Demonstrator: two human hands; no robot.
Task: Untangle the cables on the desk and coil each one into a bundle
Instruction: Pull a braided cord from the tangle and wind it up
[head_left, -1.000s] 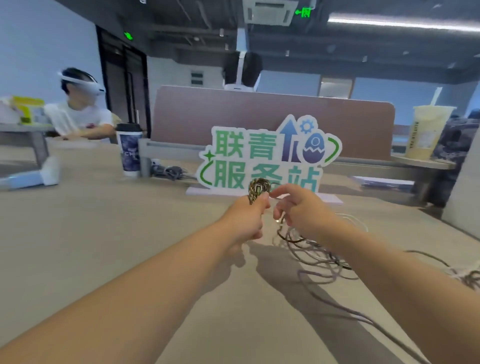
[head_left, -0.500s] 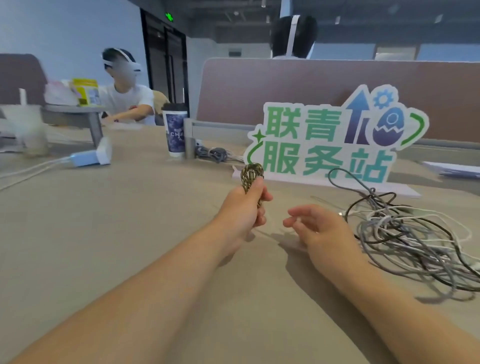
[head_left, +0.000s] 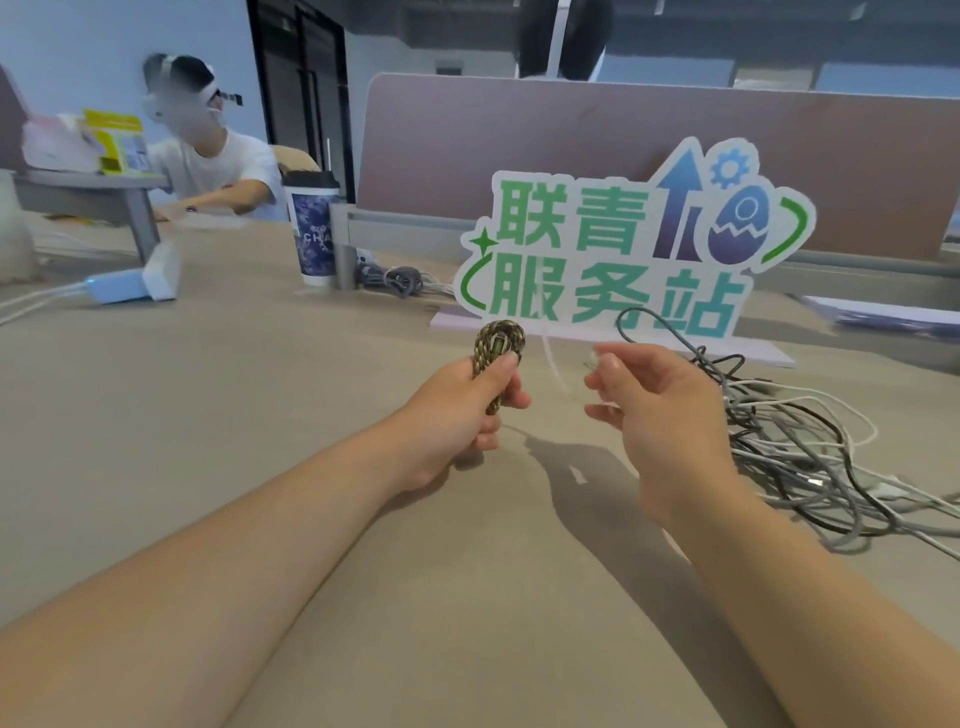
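Note:
My left hand (head_left: 467, 410) grips a small coiled bundle of olive-and-tan braided cable (head_left: 497, 345), held upright above the desk with the thumb pressed on its front. My right hand (head_left: 660, 410) hovers just right of it, fingers loosely spread and holding nothing that I can make out. A tangled heap of grey, black and white cables (head_left: 810, 447) lies on the beige desk (head_left: 260, 415) to the right of my right hand, with one dark loop sticking up behind the fingers.
A standing sign with green characters (head_left: 623, 249) is at the back of the desk before a brown partition. A lidded blue paper cup (head_left: 314, 228) and a small cable bunch (head_left: 400, 278) sit left of it. A pale blue charger block (head_left: 124, 286) lies far left. A person sits beyond.
My right hand let go of the braided bundle and drew away to the right, then opened wider. The view swung left and down, bringing the cable heap into sight.

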